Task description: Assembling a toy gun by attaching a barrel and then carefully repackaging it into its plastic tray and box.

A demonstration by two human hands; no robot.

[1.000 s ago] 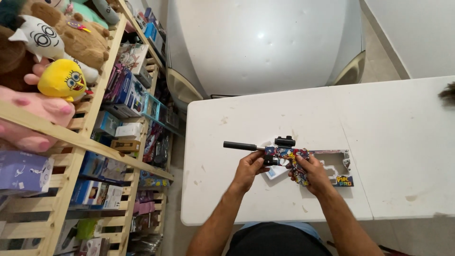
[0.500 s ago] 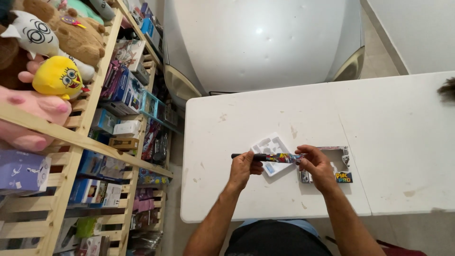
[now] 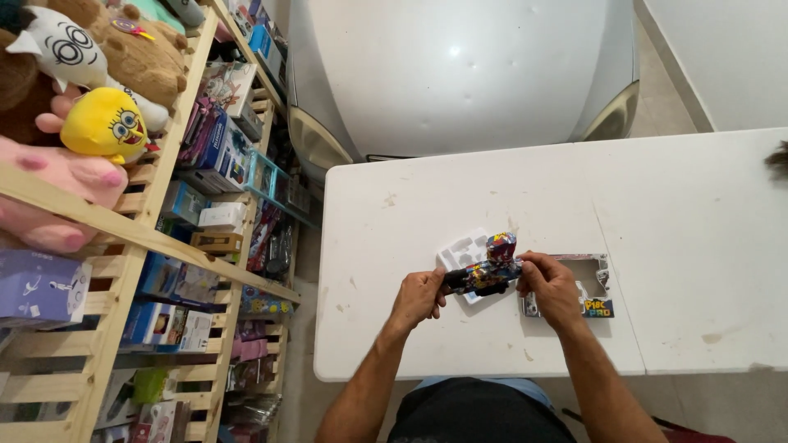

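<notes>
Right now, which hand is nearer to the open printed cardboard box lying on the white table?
Right. The right hand lies over the box's left end; the left hand is farther left, gripping the multicoloured toy gun.

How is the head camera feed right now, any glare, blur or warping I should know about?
Head view: soft, even light; faint shadows under both hands on the white table. A small glare spot on the silver car hood. The toy gun between left hand and right hand is sharp enough, its small pattern unresolved. Wide-angle bending tilts the wooden shelves.

A flat, open, colourful cardboard box [image 3: 595, 287] and a white moulded plastic insert tray [image 3: 461, 250] lie on the table — stacked blue and white boxes [image 3: 209, 152] fill the wooden shelves.
</notes>
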